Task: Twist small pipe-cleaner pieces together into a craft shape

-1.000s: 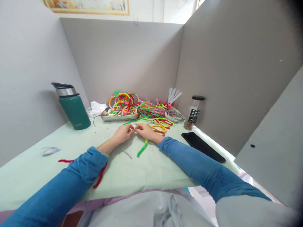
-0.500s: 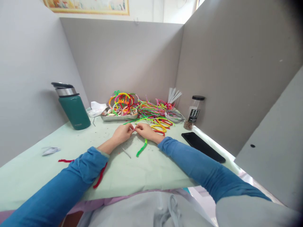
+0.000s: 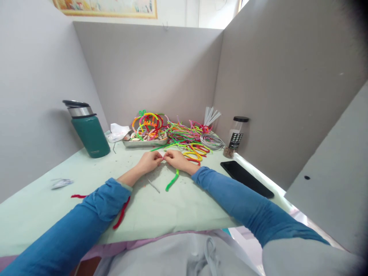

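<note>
My left hand (image 3: 150, 161) and my right hand (image 3: 176, 160) meet above the table, thumbs and forefingers pinched together. Between the fingertips shows a tiny pinkish-red bit of pipe cleaner (image 3: 163, 158); the fingers hide most of it. A green pipe cleaner (image 3: 171, 181) comes out from beneath my right hand, and I cannot tell whether it joins the held piece. A thin grey stick (image 3: 153, 186) lies just below my left hand. Under my left forearm lies a dark red pipe cleaner (image 3: 122, 214), partly covered by the sleeve.
Behind my hands stand a metal tray (image 3: 145, 144) of small pieces and pipe-cleaner shapes, and a heap of coloured pipe cleaners (image 3: 186, 132) beside a wire coil (image 3: 212, 141). A green bottle (image 3: 90, 134) stands left; a clear bottle (image 3: 236, 137) and black phone (image 3: 246, 179) are right.
Almost nothing differs. Both hands keep their pinch at the same spot, with only a very slight shift of the fingers.
</note>
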{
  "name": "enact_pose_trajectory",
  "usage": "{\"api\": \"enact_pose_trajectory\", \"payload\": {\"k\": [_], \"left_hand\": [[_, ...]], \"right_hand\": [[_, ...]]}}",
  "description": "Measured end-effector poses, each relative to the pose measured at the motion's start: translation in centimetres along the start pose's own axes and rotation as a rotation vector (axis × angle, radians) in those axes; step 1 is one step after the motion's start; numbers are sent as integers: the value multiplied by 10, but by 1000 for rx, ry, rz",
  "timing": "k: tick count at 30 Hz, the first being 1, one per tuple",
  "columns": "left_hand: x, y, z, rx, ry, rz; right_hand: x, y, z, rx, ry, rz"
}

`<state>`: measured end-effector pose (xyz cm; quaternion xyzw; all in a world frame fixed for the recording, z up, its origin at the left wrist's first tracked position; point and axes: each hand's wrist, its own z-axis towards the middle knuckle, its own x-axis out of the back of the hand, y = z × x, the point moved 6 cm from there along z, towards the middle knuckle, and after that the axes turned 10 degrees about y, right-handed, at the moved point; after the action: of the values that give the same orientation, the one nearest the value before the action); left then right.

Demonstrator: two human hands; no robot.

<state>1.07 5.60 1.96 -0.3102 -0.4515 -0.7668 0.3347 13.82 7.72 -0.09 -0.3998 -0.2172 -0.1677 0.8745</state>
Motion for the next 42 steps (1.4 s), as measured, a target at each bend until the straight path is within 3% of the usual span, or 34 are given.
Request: {"api": "enact_pose_trajectory", "payload": {"k": [15,42], "left_hand": [[-13,-15,0,176,-107,-241],[-17,-20,2,126,-135,-213]], "right_hand": [[-2,3,0,35,-8,18],[-3,1,0,37,-28,-13]]}}
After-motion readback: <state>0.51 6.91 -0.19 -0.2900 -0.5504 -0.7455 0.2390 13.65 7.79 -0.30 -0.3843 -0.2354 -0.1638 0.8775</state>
